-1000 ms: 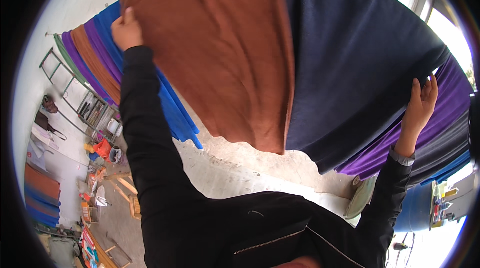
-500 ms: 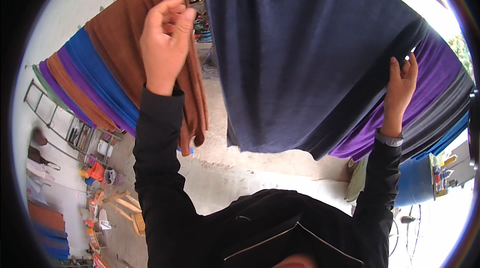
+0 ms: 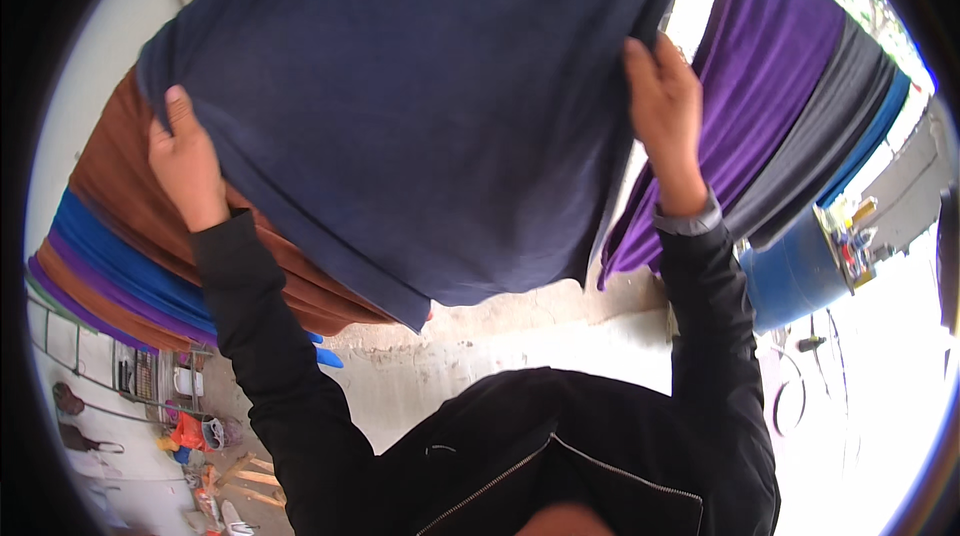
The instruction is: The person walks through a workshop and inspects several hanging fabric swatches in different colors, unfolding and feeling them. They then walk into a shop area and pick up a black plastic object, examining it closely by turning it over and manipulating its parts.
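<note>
A wide dark navy cloth (image 3: 420, 126) with a soft, towel-like face hangs in front of me and fills the middle of the head view. At its left edge is my left hand (image 3: 190, 171), thumb on the front and fingers partly hidden, closed on the cloth. My right hand (image 3: 668, 106) grips the right edge, with fingertips bent round it. Beneath the navy cloth's left side, a brown cloth (image 3: 108, 151) is partly covered. To the right of my right hand hangs a purple cloth (image 3: 770, 46), with a gap between it and the navy one.
Further left hang blue (image 3: 120, 256), purple and brown cloths. Dark grey (image 3: 820, 136) and blue cloths hang at the far right, above a blue barrel (image 3: 795, 276). A metal rack (image 3: 75, 346), an orange-red bag (image 3: 187, 433) and a wooden chair-like frame (image 3: 250, 476) stand at lower left.
The navy cloth has shifted left over the brown one, opening a gap before the purple cloth. My left hand went left and down to its edge; my right hand moved left.
</note>
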A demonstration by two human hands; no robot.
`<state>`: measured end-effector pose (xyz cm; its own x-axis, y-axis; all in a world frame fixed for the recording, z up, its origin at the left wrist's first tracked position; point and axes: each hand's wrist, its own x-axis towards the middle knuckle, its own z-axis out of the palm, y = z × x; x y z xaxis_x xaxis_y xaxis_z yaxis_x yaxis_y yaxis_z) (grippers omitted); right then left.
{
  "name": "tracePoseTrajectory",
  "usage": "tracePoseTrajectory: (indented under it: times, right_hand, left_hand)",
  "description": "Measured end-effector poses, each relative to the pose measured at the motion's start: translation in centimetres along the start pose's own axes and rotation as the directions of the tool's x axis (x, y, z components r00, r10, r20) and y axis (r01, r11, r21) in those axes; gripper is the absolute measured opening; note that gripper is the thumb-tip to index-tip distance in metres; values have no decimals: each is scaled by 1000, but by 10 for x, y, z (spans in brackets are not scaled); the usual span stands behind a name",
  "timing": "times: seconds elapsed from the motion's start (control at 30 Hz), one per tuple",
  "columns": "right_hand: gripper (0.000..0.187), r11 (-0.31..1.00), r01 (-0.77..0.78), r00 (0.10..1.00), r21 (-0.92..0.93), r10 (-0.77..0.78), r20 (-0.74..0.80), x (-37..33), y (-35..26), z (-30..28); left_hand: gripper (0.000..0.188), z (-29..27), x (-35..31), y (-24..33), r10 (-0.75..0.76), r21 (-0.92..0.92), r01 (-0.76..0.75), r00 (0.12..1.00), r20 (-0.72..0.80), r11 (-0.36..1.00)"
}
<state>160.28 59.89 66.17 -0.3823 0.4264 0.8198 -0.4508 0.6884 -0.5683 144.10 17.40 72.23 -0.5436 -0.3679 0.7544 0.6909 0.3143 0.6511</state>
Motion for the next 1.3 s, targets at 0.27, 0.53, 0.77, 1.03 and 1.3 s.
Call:
tracePoseTrajectory:
  times: [0.27,0.53,0.77,1.03,1.3]
  right_hand:
    - [34,970,242,907,-22,-234,-351,-5,16,-38]
    - [34,899,-11,937,-437,-143,-318,11,46,-69]
    - [15,925,159,946,-344,-243,-215,13,27,-46]
    - [20,906,422,905,7,-422,53,-5,-36,-18]
    - [18,921,389,920,23,-387,-63,4,-38,-84]
  left_hand:
    - [65,4,-57,9,-25,-80,47,965,261,996]
    - [66,25,-101,46,370,-60,-376,924,-97,925]
    - [50,56,-130,83,594,63,-592,805,-10,804]
    - [34,125,-184,130,481,-676,-48,740,470,735]
    - [51,191,-193,182,365,-641,473,551,751,604]
